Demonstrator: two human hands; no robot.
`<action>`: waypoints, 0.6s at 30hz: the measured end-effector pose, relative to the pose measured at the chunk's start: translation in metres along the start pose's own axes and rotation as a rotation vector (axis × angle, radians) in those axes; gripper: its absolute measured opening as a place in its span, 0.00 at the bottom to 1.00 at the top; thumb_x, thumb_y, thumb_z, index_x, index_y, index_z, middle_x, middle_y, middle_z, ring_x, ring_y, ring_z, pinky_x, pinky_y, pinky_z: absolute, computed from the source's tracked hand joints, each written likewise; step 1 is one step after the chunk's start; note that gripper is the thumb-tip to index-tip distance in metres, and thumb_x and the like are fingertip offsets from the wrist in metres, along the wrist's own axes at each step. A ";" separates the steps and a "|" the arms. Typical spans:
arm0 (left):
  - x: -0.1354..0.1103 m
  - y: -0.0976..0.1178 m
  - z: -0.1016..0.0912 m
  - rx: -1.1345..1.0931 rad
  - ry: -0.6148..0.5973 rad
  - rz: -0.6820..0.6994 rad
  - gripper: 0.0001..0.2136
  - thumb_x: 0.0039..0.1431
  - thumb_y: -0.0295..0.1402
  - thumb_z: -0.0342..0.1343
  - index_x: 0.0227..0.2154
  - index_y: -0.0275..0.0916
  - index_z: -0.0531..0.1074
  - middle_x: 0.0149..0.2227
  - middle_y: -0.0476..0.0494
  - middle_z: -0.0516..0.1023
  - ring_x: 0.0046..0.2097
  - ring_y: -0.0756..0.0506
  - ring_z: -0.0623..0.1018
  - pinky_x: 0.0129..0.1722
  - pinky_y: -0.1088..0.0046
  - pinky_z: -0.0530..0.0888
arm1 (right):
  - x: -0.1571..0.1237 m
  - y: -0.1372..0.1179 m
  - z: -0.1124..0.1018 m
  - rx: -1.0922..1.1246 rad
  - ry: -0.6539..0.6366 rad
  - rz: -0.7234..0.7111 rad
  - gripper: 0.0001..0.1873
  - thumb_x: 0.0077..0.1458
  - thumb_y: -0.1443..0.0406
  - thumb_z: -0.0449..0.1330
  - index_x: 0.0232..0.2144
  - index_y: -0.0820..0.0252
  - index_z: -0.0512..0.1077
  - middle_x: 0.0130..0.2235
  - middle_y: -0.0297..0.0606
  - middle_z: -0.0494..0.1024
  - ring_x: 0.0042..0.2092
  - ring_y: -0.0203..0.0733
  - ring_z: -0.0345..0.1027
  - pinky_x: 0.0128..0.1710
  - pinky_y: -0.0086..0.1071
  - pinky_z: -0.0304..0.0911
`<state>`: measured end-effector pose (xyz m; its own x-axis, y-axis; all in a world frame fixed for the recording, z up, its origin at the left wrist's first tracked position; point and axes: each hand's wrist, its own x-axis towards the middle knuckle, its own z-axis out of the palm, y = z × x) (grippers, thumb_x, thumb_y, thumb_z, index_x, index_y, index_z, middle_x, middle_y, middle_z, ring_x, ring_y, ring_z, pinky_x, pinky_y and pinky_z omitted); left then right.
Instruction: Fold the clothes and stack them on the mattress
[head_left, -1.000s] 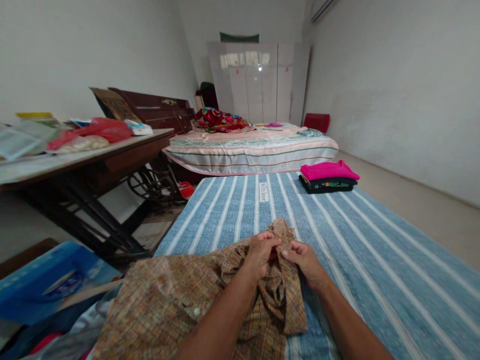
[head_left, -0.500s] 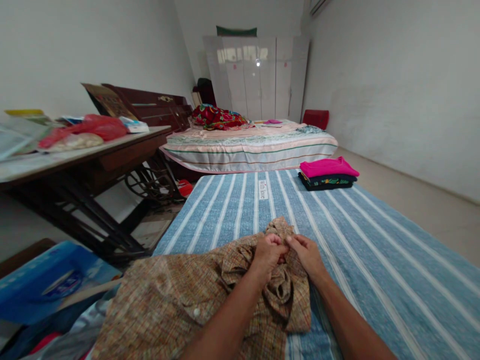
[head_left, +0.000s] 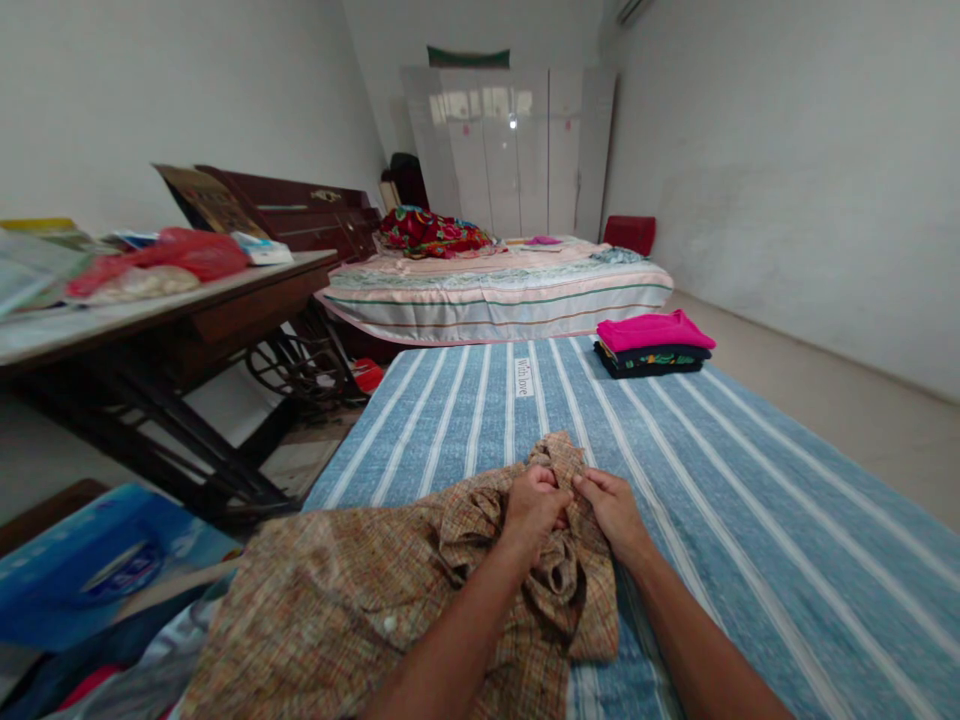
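Note:
A brown checked shirt point(head_left: 322, 590) with a pale button lies rumpled over the near left part of the striped blue bed cover point(head_left: 720, 520). My left hand point(head_left: 534, 508) is closed on bunched cloth near the shirt's far end. Just to its right, my right hand point(head_left: 611, 508) pinches the same bunched part between thumb and fingers. The fingertips of both hands nearly meet there. Folds of cloth partly hide the fingers of my left hand, and I cannot tell which part of the shirt is gripped.
A folded stack of clothes point(head_left: 654, 345), pink on top, sits at the cover's far right. On the left stand a sewing-machine table point(head_left: 247, 290) with bags on it and a blue box point(head_left: 112, 565) beside more clothes. Behind are another bed point(head_left: 495, 305) and a wardrobe point(head_left: 491, 150).
Both hands keep their hold on the shirt, with only a slight shift of the fingers and cloth. The whole view has moved a little.

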<state>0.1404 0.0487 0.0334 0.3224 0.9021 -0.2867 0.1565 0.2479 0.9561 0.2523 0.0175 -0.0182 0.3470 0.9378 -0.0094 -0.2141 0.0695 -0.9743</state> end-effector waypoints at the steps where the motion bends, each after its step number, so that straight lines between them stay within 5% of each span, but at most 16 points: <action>1: 0.000 0.001 -0.002 0.032 0.003 0.005 0.07 0.45 0.24 0.54 0.27 0.39 0.62 0.17 0.57 0.67 0.17 0.53 0.68 0.17 0.80 0.64 | 0.000 -0.001 0.000 -0.008 0.009 -0.015 0.16 0.43 0.53 0.64 0.18 0.59 0.71 0.18 0.28 0.68 0.22 0.33 0.56 0.23 0.28 0.51; 4: 0.002 0.012 -0.012 0.267 0.069 0.119 0.07 0.48 0.27 0.53 0.32 0.39 0.62 0.19 0.55 0.70 0.20 0.51 0.72 0.19 0.78 0.66 | -0.001 -0.003 0.001 -0.027 0.028 -0.039 0.16 0.42 0.53 0.65 0.17 0.59 0.71 0.16 0.28 0.65 0.20 0.32 0.52 0.21 0.27 0.47; 8: 0.008 0.036 -0.025 0.755 0.133 0.482 0.11 0.51 0.27 0.50 0.39 0.39 0.68 0.33 0.45 0.76 0.35 0.47 0.76 0.38 0.71 0.71 | -0.005 -0.006 0.005 -0.012 -0.024 -0.037 0.16 0.42 0.54 0.65 0.17 0.59 0.70 0.15 0.27 0.62 0.19 0.31 0.48 0.20 0.28 0.44; 12: 0.015 0.054 -0.027 1.052 -0.249 0.790 0.19 0.47 0.22 0.50 0.43 0.44 0.70 0.49 0.46 0.72 0.50 0.46 0.71 0.49 0.72 0.66 | -0.007 -0.007 0.007 -0.025 -0.108 -0.050 0.16 0.42 0.54 0.65 0.17 0.59 0.69 0.16 0.28 0.62 0.20 0.30 0.48 0.21 0.28 0.43; 15: 0.020 0.066 -0.023 1.180 -0.529 0.741 0.09 0.43 0.24 0.55 0.28 0.44 0.73 0.38 0.49 0.76 0.43 0.43 0.74 0.40 0.73 0.68 | -0.008 -0.008 0.006 -0.064 -0.149 -0.066 0.18 0.42 0.54 0.65 0.15 0.60 0.67 0.16 0.26 0.58 0.21 0.30 0.45 0.21 0.28 0.41; 18: 0.022 0.077 -0.020 1.278 -0.541 0.654 0.05 0.40 0.25 0.58 0.19 0.42 0.70 0.27 0.48 0.75 0.37 0.41 0.75 0.35 0.72 0.67 | -0.008 -0.010 0.006 -0.088 -0.189 -0.089 0.19 0.43 0.53 0.64 0.15 0.61 0.66 0.17 0.26 0.56 0.22 0.30 0.45 0.22 0.28 0.40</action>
<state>0.1411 0.0948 0.1016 0.8981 0.4263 -0.1083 0.4379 -0.8437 0.3106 0.2461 0.0109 -0.0073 0.1824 0.9768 0.1119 -0.1066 0.1328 -0.9854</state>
